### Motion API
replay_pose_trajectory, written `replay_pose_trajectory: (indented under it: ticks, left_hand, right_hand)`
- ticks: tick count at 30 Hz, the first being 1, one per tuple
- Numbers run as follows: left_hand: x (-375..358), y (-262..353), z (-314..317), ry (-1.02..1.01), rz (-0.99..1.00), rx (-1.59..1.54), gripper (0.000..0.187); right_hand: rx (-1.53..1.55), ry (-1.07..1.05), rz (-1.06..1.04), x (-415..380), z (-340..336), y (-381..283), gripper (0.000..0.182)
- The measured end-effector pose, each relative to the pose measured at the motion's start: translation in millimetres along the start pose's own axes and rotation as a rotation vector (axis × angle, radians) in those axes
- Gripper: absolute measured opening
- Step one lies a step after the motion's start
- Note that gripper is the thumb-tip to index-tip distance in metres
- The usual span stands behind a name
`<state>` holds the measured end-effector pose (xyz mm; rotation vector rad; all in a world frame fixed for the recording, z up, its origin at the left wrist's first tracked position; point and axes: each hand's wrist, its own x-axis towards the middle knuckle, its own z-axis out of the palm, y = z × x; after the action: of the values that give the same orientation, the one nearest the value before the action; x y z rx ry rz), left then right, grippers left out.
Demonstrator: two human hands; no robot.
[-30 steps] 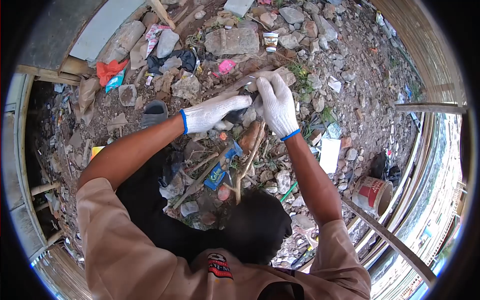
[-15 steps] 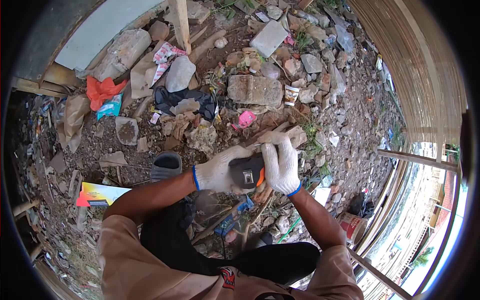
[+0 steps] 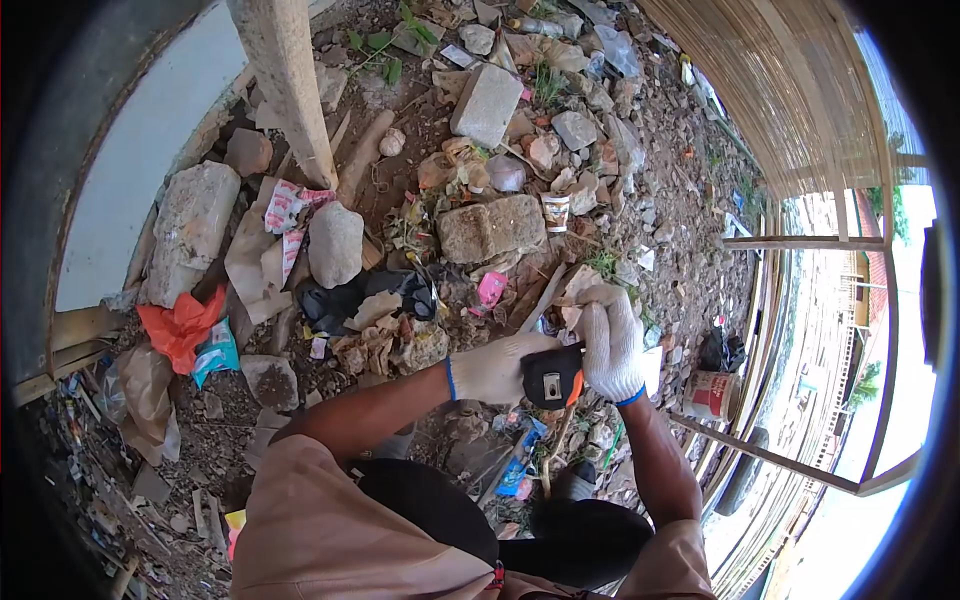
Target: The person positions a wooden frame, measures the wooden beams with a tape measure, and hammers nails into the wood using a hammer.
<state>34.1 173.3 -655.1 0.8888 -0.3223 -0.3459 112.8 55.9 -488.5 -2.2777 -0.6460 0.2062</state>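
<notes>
Left hand, gloved, is grasping one case; right hand, also gloved, is curling its fingers, but whether these are pinching anything cannot be told. One wooden post is meeting the ground at upper left. One brown block is lying beyond both hands. One black-and-orange case is sitting between the two hands. One paper cup is resting just beside the block.
</notes>
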Motion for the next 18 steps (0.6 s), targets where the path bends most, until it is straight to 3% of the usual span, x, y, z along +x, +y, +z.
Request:
replay_pose_trajectory:
  ticks: [2,4,6,7,10,11,13,15,18]
  left_hand:
    - [-10.5,19.3,2.2,-0.056,0.113,0.309,0.047]
    - [-27.7,9.8,15.4,-0.014,0.035,0.094,0.048]
    - [-25.7,10.0,8.6,0.073,0.038,0.033,0.034]
    - [-29.7,80.3,10.8,0.103,-0.080,0.057,0.035]
    - [-30.0,106.7,10.0,0.217,-0.017,-0.092,0.036]
    - [-28.3,109.8,3.7,0.249,0.056,0.318,0.047]
    - [-28.5,129.2,0.6,0.224,0.139,0.483,0.057]
    - [-23.4,151.0,0.4,0.200,0.201,0.653,0.087]
    - [-20.1,176.7,1.4,0.275,0.280,0.816,0.093]
  right_hand:
    - [-0.085,-0.004,0.011,-1.7,5.1,-14.4,0.015]
    - [-0.169,-0.030,0.003,1.8,9.4,-33.6,0.015]
    - [-0.171,-0.002,0.050,6.1,13.4,-38.4,0.013]
    - [-0.214,-0.003,0.052,7.7,14.9,-42.3,0.013]
    - [-0.293,-0.019,0.092,19.4,21.0,-59.6,0.013]
    - [-0.307,-0.023,0.125,24.6,22.2,-61.9,0.015]
    - [-0.324,0.006,0.143,35.4,23.1,-63.6,0.022]
    - [-0.384,0.027,0.131,47.0,19.4,-73.6,0.023]
    - [-0.380,0.071,0.128,61.6,14.2,-80.1,0.024]
